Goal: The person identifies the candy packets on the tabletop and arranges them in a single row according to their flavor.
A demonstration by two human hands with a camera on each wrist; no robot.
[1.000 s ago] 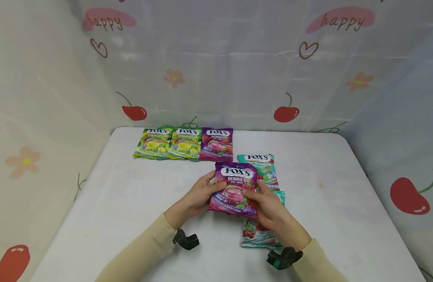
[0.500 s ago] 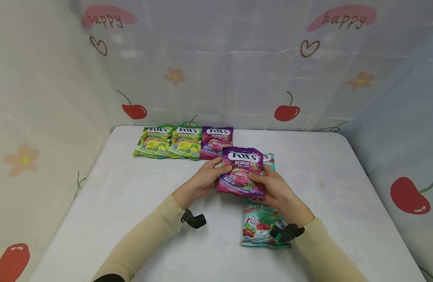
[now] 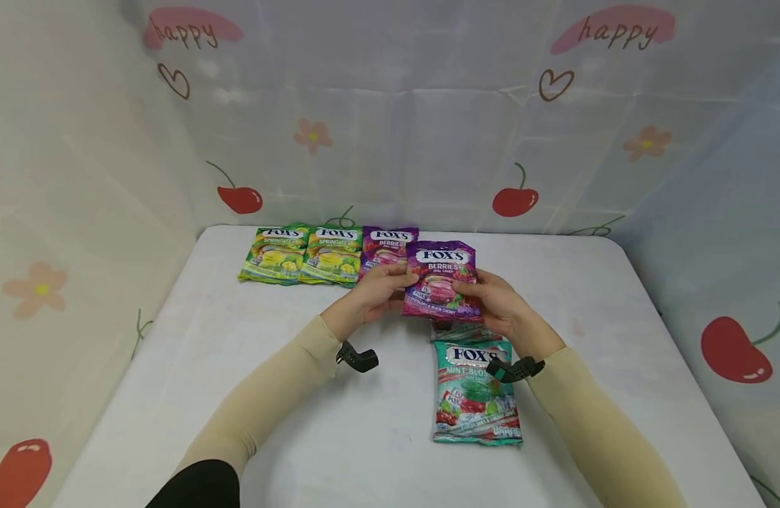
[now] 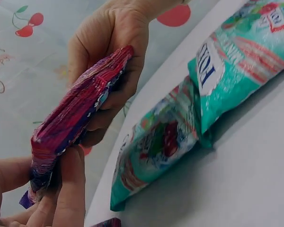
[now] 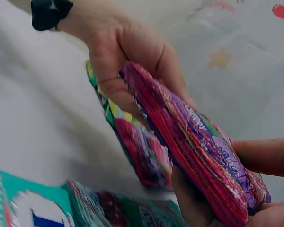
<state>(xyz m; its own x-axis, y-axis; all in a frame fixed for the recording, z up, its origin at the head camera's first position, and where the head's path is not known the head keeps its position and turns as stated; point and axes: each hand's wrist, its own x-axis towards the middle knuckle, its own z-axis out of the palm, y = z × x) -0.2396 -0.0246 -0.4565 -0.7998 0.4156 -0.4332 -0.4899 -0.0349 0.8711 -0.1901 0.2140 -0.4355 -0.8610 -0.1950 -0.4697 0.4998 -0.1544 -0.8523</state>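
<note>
- White table point(image 3: 238, 395), rounded at the far corners, walled on 3 sides by a pale curtain point(image 3: 390, 127) printed with cherries, flowers, hearts and "happy".
- Along the table's far edge, a row of 3 packs lying flat and touching: 2 green candy packs point(image 3: 304, 255) at the left, then 1 purple pack in the row point(image 3: 386, 248) at the right end, partly hidden behind the left thumb.
- Nearer the person, right of centre, 2 teal mint packs: the near teal pack point(image 3: 475, 391) flat and face up, the far teal pack point(image 3: 460, 329) mostly covered, its near end overlapped by the other as seen from the left wrist.
- Held purple berries pack point(image 3: 442, 281), lifted off the table, label facing the head camera, just in front of the row's right end and above the far teal pack.
- Left hand point(image 3: 376, 293) gripping the held pack's left edge: thumb on the front, fingers curled behind.
- Right hand point(image 3: 501, 307) gripping the right edge likewise, thumb on the printed face, fingers under the back, plain in the left wrist view.
- Beige sleeves point(image 3: 269, 395) on both forearms, a black strap-mounted device point(image 3: 513, 369) at each wrist.
</note>
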